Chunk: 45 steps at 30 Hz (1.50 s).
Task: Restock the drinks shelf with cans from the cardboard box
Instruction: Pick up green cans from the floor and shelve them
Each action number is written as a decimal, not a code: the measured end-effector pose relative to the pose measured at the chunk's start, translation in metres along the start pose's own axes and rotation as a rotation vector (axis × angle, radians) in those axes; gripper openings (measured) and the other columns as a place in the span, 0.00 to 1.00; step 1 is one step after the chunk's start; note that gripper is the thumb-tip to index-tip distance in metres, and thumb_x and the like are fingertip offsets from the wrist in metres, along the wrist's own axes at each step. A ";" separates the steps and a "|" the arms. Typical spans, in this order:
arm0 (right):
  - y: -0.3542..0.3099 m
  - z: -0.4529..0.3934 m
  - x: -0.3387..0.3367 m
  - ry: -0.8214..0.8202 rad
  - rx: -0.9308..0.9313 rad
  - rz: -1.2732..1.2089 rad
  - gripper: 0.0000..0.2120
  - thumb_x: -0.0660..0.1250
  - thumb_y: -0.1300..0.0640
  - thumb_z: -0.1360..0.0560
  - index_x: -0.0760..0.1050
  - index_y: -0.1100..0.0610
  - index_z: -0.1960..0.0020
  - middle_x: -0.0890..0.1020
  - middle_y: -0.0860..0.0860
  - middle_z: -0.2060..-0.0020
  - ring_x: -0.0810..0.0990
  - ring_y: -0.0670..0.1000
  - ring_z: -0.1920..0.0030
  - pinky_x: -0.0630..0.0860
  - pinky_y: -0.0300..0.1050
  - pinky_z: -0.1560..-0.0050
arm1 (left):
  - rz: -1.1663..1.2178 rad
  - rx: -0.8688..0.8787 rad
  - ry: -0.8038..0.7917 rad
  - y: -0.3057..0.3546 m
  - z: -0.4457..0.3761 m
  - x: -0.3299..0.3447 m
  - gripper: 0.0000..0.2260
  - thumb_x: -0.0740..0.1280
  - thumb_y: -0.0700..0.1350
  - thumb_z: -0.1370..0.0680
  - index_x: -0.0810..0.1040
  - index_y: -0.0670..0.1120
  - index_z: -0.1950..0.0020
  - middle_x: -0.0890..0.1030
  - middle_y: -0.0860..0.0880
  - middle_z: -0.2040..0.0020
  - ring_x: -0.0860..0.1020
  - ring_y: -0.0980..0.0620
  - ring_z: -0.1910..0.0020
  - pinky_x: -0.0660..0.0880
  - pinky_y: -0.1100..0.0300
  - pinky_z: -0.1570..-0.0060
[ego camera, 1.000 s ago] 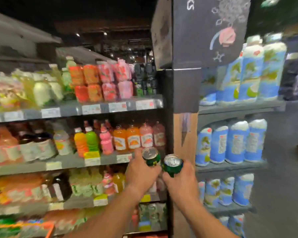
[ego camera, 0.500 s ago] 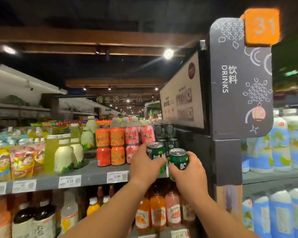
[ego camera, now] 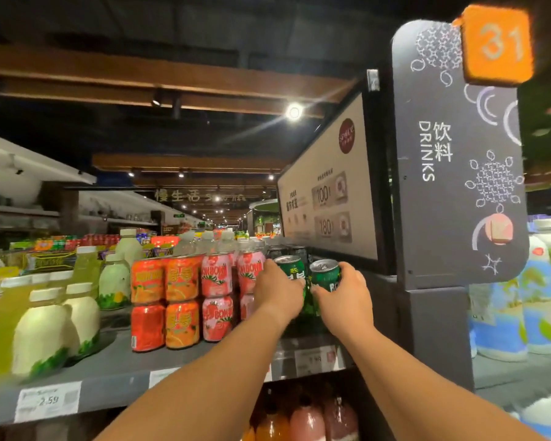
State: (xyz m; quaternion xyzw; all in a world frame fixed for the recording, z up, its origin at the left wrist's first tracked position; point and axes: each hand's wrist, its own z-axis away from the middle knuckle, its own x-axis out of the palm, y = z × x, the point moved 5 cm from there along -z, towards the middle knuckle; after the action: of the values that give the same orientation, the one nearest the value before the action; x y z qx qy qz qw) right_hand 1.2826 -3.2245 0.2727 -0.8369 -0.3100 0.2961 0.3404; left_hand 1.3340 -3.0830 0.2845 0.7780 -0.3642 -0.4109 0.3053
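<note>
My left hand (ego camera: pixel 275 292) grips a green can (ego camera: pixel 289 268) and my right hand (ego camera: pixel 344 296) grips a second green can (ego camera: pixel 324 274). Both cans are upright, side by side, held over the right end of the grey top shelf (ego camera: pixel 115 370). More dark green cans (ego camera: pixel 307 308) stand below and behind the two held ones. Just left of my left hand are stacked pink cans (ego camera: pixel 217 278) and orange cans (ego camera: pixel 164 300). The cardboard box is out of view.
A dark aisle sign (ego camera: pixel 455 173) reading DRINKS with an orange 31 tag stands right of my hands. A poster panel (ego camera: pixel 328 192) hangs above the cans. Pale green bottles (ego camera: pixel 45 332) fill the shelf's left part. Blue-and-white bottles (ego camera: pixel 541 291) line the end shelf.
My view has risen from the lower shelves to the top shelf. Both hands have carried the green cans up and forward to the top shelf's right end.
</note>
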 end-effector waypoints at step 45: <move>0.053 -0.137 0.106 -0.051 0.107 -0.003 0.27 0.66 0.58 0.23 0.64 0.48 0.26 0.75 0.52 0.36 0.74 0.55 0.36 0.72 0.53 0.40 | 0.048 -0.185 0.103 -0.035 -0.108 0.087 0.37 0.61 0.34 0.21 0.43 0.46 0.17 0.56 0.41 0.19 0.58 0.41 0.21 0.59 0.49 0.23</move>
State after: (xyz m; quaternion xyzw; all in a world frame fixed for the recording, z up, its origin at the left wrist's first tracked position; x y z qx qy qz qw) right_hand 1.4629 -3.2314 0.2836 -0.8092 -0.3037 0.3330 0.3769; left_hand 1.4724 -3.1157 0.2729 0.7577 -0.3269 -0.3950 0.4038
